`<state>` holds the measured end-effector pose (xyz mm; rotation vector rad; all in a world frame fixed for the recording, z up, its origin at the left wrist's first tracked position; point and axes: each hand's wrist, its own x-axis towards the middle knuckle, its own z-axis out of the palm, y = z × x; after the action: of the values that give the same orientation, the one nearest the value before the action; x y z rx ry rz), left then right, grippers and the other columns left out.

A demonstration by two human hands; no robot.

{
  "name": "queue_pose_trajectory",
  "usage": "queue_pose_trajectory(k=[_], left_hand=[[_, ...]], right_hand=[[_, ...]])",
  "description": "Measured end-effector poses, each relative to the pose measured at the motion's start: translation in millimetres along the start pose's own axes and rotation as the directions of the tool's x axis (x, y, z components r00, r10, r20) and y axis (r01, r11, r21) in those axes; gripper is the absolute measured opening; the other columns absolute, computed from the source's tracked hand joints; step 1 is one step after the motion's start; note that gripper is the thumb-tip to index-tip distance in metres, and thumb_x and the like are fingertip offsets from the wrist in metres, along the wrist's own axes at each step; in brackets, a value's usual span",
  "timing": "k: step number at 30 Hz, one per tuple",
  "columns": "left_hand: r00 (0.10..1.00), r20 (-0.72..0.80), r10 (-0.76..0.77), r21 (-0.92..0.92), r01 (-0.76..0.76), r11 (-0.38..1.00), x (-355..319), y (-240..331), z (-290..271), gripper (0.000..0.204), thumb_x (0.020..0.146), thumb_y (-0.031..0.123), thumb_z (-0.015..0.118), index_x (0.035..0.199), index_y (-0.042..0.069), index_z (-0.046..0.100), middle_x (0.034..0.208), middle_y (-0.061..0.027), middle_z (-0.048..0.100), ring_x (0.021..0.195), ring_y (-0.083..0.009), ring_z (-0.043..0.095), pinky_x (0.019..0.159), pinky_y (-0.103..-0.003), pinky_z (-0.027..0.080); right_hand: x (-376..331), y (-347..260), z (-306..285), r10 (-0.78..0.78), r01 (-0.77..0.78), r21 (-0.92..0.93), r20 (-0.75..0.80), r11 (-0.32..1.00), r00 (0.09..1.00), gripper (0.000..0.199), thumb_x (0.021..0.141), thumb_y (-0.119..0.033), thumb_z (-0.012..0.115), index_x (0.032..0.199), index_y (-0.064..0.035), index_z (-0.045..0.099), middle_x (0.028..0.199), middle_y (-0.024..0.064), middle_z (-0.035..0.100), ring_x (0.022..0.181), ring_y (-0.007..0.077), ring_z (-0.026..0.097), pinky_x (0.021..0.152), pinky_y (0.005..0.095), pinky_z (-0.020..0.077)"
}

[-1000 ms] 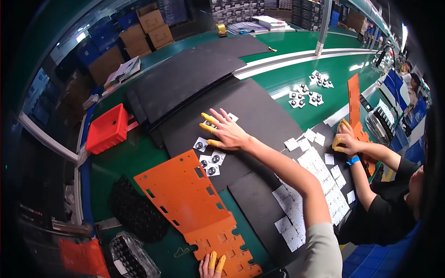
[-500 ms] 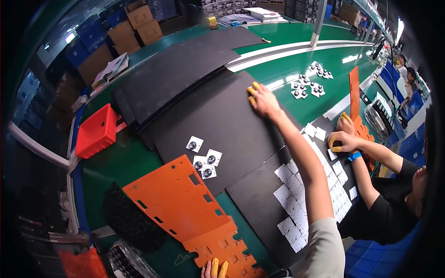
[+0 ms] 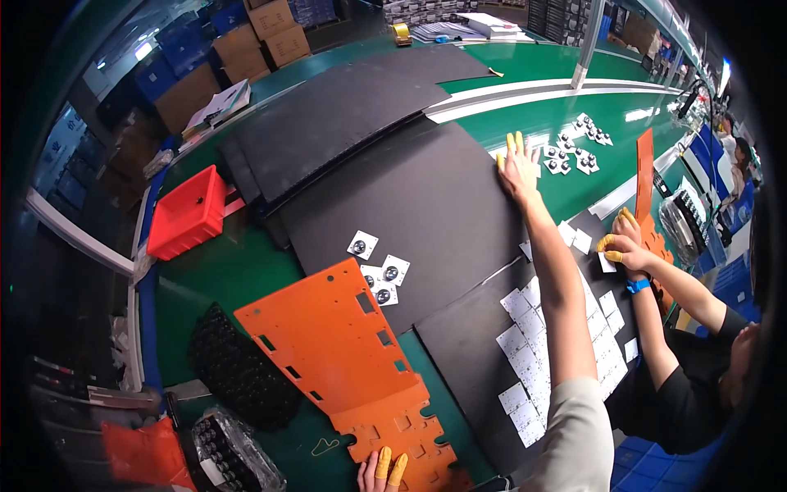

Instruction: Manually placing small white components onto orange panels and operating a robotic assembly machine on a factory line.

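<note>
My right hand (image 3: 518, 176), with yellow finger cots, reaches past the far right edge of the black mat (image 3: 410, 189). Its fingers are stretched out, beside a cluster of small white square boards with black domed lenses (image 3: 566, 156). A white patch shows by the fingers; I cannot tell whether it is a board or glare. My left hand (image 3: 379, 474) rests at the lower edge of the orange slotted plate (image 3: 328, 336), its cotted fingers laid flat on it. Several more lens boards (image 3: 361, 244) lie on the mat, just beyond the plate.
Flat white boards (image 3: 525, 336) cover the nearer black mat on the right. A co-worker's hands (image 3: 625, 246) hold a white board beside another orange plate (image 3: 645, 176). A red bin (image 3: 187, 215) stands at left, black sheets (image 3: 328, 123) lie behind, and a black textured piece (image 3: 242, 369) sits front left.
My right hand has moved off the mat, rightward to the lens boards on the green surface, its fingers straightening. The whole view has shifted slightly. My left hand stays on the orange plate.
</note>
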<state>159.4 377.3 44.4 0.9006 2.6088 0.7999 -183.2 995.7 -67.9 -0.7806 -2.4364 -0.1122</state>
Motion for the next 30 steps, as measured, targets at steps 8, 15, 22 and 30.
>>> queue_pose_trajectory(k=[8, 15, 22, 30], left_hand=[[1.0, -0.014, -0.023, -0.048, 0.022, 0.999, -2, 9, -5, 0.102, 0.061, 0.036, 0.09, 0.148, 0.008, 0.044, 0.158, -0.0209, 0.031, 0.145, -0.0447, 0.025, 0.119, -0.056, 0.019], [0.999, 0.004, 0.046, -0.015, -0.046, 0.999, 0, 7, 1, 0.111, 0.058, 0.042, 0.092, 0.15, 0.006, 0.04, 0.159, -0.0232, 0.028, 0.147, -0.0441, 0.022, 0.118, -0.06, 0.018], [0.999, 0.019, 0.031, -0.012, -0.03, 0.999, -1, 6, 4, 0.11, 0.06, 0.043, 0.091, 0.15, 0.006, 0.04, 0.159, -0.0234, 0.027, 0.148, -0.0438, 0.02, 0.118, -0.058, 0.017], [0.999, 0.018, 0.038, 0.02, -0.038, 0.999, 3, 1, 3, 0.102, 0.064, 0.047, 0.086, 0.147, 0.003, 0.044, 0.157, -0.0241, 0.032, 0.146, -0.0441, 0.024, 0.118, -0.058, 0.02]], right_hand=[[-100, -187, -171, -0.813, 0.609, 0.755, -0.184, 0.243, 0.553, 0.075, 0.086, -0.047, 0.067, 0.141, -0.0009, 0.046, 0.145, 0.025, 0.045, 0.139, 0.0421, 0.038, 0.118, 0.0516, 0.0278], [-153, -218, -131, -0.841, 0.694, 0.565, 0.0, 0.447, 0.541, 0.068, 0.095, -0.049, 0.049, 0.145, -0.0028, 0.049, 0.155, 0.0213, 0.037, 0.149, 0.0409, 0.022, 0.121, 0.0547, 0.0178], [-92, -174, -89, -0.537, 0.484, 0.463, -0.02, 0.743, 0.843, 0.047, 0.088, -0.032, 0.061, 0.127, -0.0061, 0.063, 0.144, 0.0186, 0.05, 0.136, 0.0388, 0.042, 0.112, 0.0475, 0.0348], [-11, -15, -33, -0.196, 0.194, 0.025, 0.185, 0.981, 0.963, 0.051, 0.096, -0.037, 0.051, 0.137, -0.0066, 0.054, 0.146, 0.0205, 0.049, 0.139, 0.0403, 0.041, 0.112, 0.0496, 0.0372]])
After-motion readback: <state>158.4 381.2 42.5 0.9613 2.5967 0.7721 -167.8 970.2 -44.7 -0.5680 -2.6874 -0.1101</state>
